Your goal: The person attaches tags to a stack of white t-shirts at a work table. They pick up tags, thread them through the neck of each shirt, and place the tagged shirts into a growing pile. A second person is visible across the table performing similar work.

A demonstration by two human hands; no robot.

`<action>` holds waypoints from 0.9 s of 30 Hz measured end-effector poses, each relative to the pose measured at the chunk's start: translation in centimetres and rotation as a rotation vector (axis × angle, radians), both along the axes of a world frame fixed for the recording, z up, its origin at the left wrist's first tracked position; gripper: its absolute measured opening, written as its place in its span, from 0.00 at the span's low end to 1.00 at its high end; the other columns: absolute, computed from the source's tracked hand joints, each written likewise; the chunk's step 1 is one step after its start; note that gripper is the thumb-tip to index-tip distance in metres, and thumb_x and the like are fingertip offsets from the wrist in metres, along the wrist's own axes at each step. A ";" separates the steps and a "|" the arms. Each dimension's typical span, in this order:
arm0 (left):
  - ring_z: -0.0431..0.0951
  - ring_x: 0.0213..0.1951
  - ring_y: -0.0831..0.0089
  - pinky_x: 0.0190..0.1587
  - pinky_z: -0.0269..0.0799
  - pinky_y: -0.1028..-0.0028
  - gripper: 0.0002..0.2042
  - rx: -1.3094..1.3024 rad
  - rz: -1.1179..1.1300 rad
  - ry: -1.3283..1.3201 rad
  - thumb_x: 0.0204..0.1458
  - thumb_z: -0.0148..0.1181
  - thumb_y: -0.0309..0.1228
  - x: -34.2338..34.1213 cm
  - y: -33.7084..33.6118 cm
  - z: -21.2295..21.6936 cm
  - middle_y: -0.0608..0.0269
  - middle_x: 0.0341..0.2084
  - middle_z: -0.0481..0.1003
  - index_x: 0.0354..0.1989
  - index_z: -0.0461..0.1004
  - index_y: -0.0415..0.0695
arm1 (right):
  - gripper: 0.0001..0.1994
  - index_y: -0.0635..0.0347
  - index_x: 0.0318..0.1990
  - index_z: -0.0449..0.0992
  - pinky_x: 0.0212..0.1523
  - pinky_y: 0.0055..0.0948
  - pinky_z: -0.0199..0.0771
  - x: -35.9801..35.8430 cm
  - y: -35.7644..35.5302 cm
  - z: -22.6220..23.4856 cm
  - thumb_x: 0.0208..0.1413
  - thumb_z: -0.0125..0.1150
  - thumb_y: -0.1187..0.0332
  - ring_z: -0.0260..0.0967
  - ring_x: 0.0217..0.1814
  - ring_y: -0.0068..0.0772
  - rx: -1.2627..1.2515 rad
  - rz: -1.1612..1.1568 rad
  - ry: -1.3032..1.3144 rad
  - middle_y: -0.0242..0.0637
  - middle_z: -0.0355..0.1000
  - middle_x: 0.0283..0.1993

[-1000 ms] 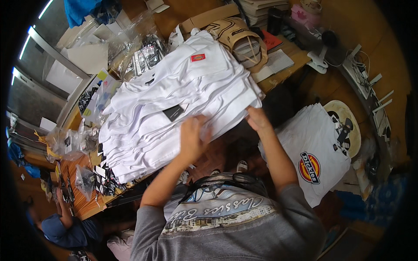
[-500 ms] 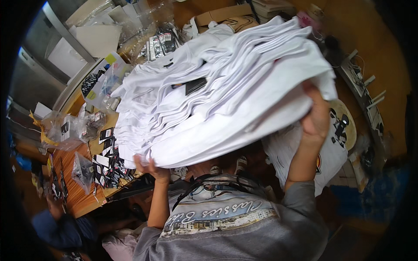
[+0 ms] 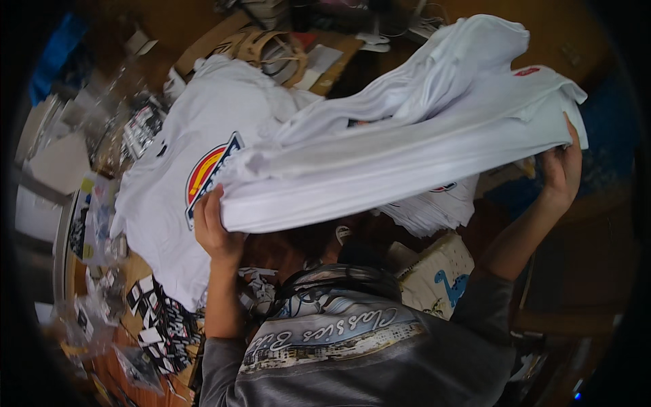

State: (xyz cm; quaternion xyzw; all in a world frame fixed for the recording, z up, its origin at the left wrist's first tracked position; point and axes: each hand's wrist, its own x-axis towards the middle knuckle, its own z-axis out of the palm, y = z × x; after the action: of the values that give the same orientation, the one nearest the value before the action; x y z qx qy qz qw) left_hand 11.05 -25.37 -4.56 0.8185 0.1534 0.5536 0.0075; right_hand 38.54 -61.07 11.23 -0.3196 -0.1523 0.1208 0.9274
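A bundle of white T-shirts [image 3: 380,163] hangs stretched between my two hands, its layers folded over one another. My left hand [image 3: 218,227] is closed on the bundle's near left corner. At its far right end, my right hand [image 3: 564,166] grips the edge, fingers underneath. A small red mark shows on the cloth close to the right hand. Left of the bundle, another white T-shirt [image 3: 152,190] lies spread on the table, with a red, yellow and dark blue chest print [image 3: 210,173] partly covered by my left hand and the bundle.
Many black and white tags [image 3: 159,319] lie on the wooden table at lower left, near clear plastic bags [image 3: 85,319]. Behind are cardboard pieces [image 3: 271,54]. More printed white shirts [image 3: 434,203] sit below the bundle, and a cream bag with a blue figure [image 3: 437,278] stands beside me.
The bundle of white T-shirts has come up off the table and moved right, uncovering the printed shirt beneath. Both hands kept hold of it. My view has turned to the right.
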 end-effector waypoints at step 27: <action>0.66 0.24 0.65 0.24 0.60 0.70 0.16 0.269 -0.554 0.021 0.25 0.53 0.20 38.5 -6.5 7.3 0.61 0.20 0.64 0.29 0.71 0.45 | 0.15 0.71 0.39 0.64 0.42 0.31 0.68 10.0 -18.8 -6.9 0.44 0.54 0.72 0.65 0.41 0.36 -0.090 -0.833 0.163 0.44 0.65 0.40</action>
State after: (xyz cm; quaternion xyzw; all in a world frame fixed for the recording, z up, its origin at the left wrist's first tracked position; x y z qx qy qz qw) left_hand 49.58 -31.84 2.76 0.8286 -0.1500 0.5372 0.0482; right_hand 48.58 -79.85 4.32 -0.3832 0.0689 -0.2328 0.8912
